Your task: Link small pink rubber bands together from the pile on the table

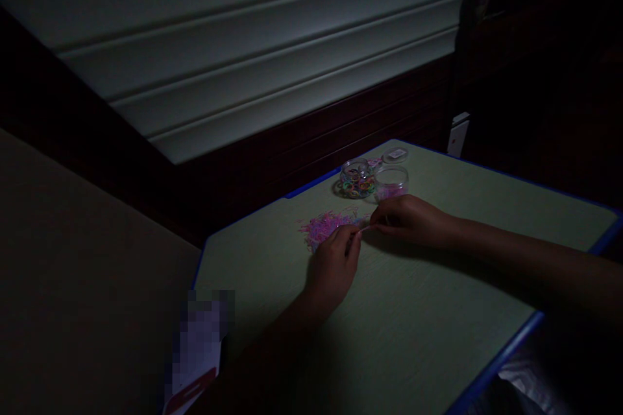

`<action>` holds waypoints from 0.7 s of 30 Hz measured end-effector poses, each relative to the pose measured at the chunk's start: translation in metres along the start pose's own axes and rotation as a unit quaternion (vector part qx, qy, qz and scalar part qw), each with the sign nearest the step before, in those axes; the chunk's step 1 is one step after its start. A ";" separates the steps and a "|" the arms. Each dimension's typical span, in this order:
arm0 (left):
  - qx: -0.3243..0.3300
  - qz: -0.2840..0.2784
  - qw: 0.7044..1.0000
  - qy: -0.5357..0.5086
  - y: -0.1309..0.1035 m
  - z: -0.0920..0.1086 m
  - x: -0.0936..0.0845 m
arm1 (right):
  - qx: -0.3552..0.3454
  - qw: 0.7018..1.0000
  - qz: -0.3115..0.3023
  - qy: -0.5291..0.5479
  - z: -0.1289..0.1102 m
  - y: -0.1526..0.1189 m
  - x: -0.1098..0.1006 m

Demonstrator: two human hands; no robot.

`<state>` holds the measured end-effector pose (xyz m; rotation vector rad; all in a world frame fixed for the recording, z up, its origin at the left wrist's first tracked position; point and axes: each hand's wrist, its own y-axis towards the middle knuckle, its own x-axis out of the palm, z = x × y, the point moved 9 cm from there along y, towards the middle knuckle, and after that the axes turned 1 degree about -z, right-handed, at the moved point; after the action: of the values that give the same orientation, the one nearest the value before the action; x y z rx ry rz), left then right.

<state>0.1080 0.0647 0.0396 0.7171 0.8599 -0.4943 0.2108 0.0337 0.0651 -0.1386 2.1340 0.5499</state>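
Observation:
Above the table, my left hand (335, 259) and my right hand (406, 220) face each other, fingertips pinched together. A thin, pale rubber band (366, 228) stretches across the short gap between them, gripped at both ends. Behind my left hand lies a loose pile of small pink and purple rubber bands (324, 227), partly covered by that hand. Just beyond my right hand stands a clear open jar (392, 176) with pink contents. Beside it is another clear jar (357, 172) of many-coloured bands.
A clear round lid (394, 155) with a label lies near the far corner of the pale table (418, 337), which has a blue edge. A slatted panel (272, 45) rises behind it. At lower left is a partly blurred white object (197, 350). The room is dark.

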 end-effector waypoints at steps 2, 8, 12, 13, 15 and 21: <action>-0.003 -0.002 1.000 0.001 0.000 0.000 0.000 | 0.001 1.000 0.001 -0.005 0.000 0.000 0.000; 0.001 -0.006 1.000 0.002 0.000 0.002 -0.001 | -0.009 1.000 0.006 -0.019 -0.002 0.001 0.001; -0.004 -0.009 1.000 -0.004 0.000 0.002 -0.001 | -0.012 1.000 0.010 -0.025 -0.002 0.001 0.000; -0.007 -0.011 1.000 -0.006 0.000 0.002 0.000 | -0.014 0.999 0.009 -0.028 -0.002 0.001 0.000; -0.014 -0.014 1.000 -0.011 0.000 0.001 0.001 | -0.019 0.999 0.006 -0.039 -0.003 0.000 -0.001; -0.020 -0.012 0.999 -0.024 0.000 -0.001 0.001 | -0.061 0.995 0.009 -0.074 -0.011 -0.002 -0.004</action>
<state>0.1085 0.0656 0.0380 0.6562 0.8314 -0.5136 0.2056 0.0270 0.0729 -0.1422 1.9608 0.6810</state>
